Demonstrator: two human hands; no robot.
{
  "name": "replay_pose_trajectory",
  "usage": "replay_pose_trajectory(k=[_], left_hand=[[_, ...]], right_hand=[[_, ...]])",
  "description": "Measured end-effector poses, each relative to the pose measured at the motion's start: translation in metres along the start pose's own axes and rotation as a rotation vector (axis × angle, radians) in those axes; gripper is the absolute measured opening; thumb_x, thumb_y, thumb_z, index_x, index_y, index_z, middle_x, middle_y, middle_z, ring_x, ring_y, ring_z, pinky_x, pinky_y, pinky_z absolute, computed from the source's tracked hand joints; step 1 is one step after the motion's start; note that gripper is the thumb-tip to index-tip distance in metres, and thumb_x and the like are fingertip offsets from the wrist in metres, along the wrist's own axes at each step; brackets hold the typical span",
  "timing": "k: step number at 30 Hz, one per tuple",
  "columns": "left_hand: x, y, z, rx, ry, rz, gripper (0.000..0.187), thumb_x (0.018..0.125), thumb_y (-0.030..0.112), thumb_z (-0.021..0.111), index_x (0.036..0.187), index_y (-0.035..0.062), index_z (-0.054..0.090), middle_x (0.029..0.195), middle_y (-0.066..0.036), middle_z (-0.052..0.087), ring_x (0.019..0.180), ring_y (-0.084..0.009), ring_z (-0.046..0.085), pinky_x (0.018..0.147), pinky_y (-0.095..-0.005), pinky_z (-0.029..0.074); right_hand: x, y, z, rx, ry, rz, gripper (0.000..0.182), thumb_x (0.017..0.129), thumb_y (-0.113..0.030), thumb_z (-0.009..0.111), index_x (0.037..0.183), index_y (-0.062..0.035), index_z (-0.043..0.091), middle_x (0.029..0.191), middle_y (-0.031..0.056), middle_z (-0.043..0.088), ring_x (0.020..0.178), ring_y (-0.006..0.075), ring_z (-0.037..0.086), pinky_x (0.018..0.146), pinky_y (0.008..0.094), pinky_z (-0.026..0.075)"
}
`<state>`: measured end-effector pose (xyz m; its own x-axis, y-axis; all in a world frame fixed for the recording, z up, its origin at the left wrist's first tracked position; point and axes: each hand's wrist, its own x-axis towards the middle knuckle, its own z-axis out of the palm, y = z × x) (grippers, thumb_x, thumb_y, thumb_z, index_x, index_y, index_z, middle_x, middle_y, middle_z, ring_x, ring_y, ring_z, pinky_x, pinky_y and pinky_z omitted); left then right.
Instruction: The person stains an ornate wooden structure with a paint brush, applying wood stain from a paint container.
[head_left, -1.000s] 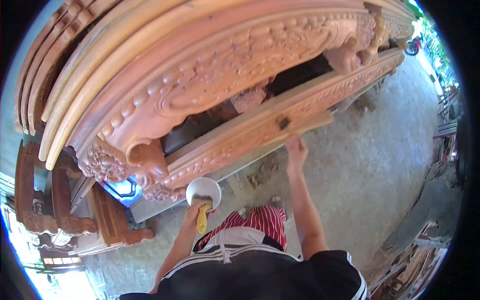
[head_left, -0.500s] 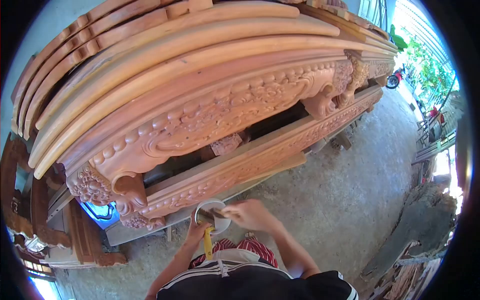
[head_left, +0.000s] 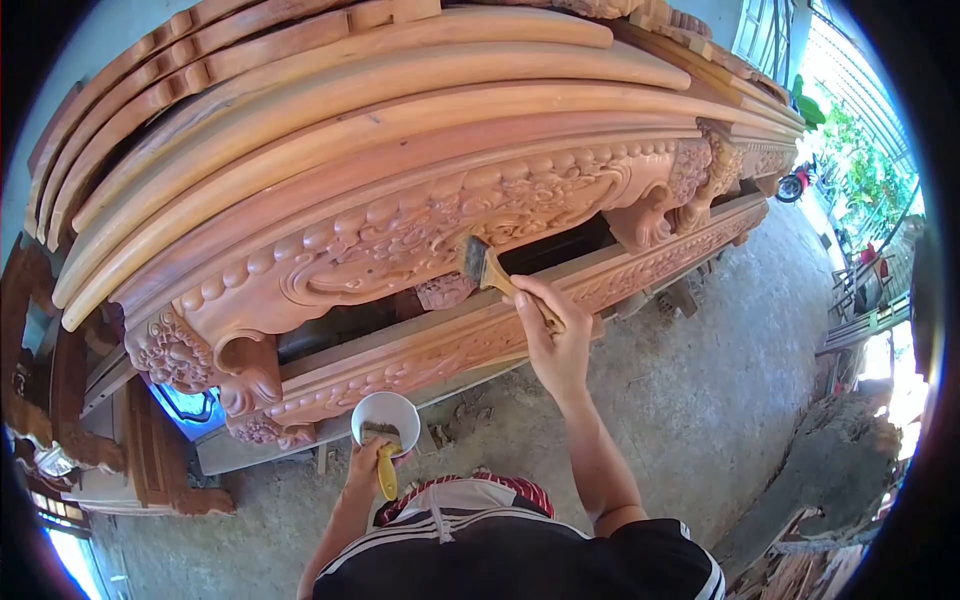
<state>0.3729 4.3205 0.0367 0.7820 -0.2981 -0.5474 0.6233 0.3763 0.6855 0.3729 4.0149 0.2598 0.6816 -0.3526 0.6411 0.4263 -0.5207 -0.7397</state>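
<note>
My right hand (head_left: 555, 330) grips the wooden handle of a paintbrush (head_left: 485, 268), and the dark bristles meet the lower carved edge of the wooden furniture panel (head_left: 400, 235). Low in front of my body, my left hand (head_left: 368, 465) is closed on a white cup (head_left: 400, 408). A second brush with a yellow handle (head_left: 386, 475) leans over the cup's near rim, its bristle end inside. What liquid the cup holds is hard to make out.
Long curved wooden rails (head_left: 350, 85) lie stacked on top of the carved piece. Dark carved furniture parts (head_left: 140, 440) stand at the left. Rough wood slabs (head_left: 810, 490) lie at the right on the concrete floor (head_left: 690, 390). A motorbike (head_left: 791, 187) is far off.
My right hand has moved from the cup up and forward to the carved panel, carrying the brush. My left hand with the cup has shifted slightly left.
</note>
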Motion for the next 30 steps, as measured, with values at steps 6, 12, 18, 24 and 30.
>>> replay_pose_trajectory(k=[6, 12, 18, 24, 30], left_hand=[[-0.018, 0.002, 0.02, -0.086, 0.058, 0.044, 0.035, 0.081, 0.002, 0.047, 0.114, 0.0103, 0.04, 0.095, -0.016, 0.058, 0.068, -0.0295, 0.065, 0.042, -0.0282, 0.049], [-0.021, -0.018, 0.007, -0.067, 0.107, 0.135, 0.031, 0.085, 0.011, 0.046, 0.112, -0.0034, 0.044, 0.094, -0.021, 0.06, 0.072, -0.0345, 0.065, 0.044, -0.0292, 0.051], [-0.02, -0.022, 0.01, -0.121, 0.124, 0.081, 0.033, 0.08, 0.003, 0.047, 0.112, 0.0085, 0.041, 0.092, -0.015, 0.058, 0.069, -0.0286, 0.064, 0.046, -0.0303, 0.052], [-0.021, -0.025, 0.027, -0.124, 0.124, 0.082, 0.032, 0.08, 0.003, 0.047, 0.112, 0.0063, 0.042, 0.091, -0.015, 0.058, 0.068, -0.0293, 0.064, 0.046, -0.0312, 0.052], [-0.039, -0.036, 0.04, -0.18, 0.128, 0.097, 0.036, 0.081, 0.003, 0.047, 0.116, 0.0102, 0.04, 0.096, -0.017, 0.057, 0.074, -0.0311, 0.063, 0.048, -0.0367, 0.052]], right_hand=[[0.041, 0.066, -0.06, 0.038, 0.395, 0.085, 0.023, 0.091, -0.016, 0.053, 0.103, 0.0019, 0.061, 0.091, 0.0105, 0.067, 0.083, 0.018, 0.066, 0.067, 0.0247, 0.048], [0.056, 0.096, -0.091, 0.16, 0.662, 0.079, 0.023, 0.091, -0.012, 0.051, 0.103, 0.0046, 0.06, 0.093, 0.0105, 0.065, 0.082, 0.0209, 0.067, 0.069, 0.0235, 0.047], [0.03, 0.083, -0.086, 0.192, 0.35, 0.223, 0.021, 0.09, -0.01, 0.05, 0.099, 0.0059, 0.062, 0.087, 0.0081, 0.064, 0.081, 0.0177, 0.066, 0.066, 0.0223, 0.047], [0.104, 0.131, -0.16, -0.076, 0.584, -0.036, 0.022, 0.09, -0.013, 0.053, 0.101, 0.004, 0.062, 0.092, 0.0101, 0.064, 0.079, 0.0167, 0.063, 0.068, 0.0241, 0.048], [0.136, 0.14, -0.176, -0.483, 0.713, -0.145, 0.024, 0.09, -0.018, 0.053, 0.106, -0.0025, 0.063, 0.1, 0.0086, 0.065, 0.082, 0.0147, 0.062, 0.07, 0.0251, 0.048]])
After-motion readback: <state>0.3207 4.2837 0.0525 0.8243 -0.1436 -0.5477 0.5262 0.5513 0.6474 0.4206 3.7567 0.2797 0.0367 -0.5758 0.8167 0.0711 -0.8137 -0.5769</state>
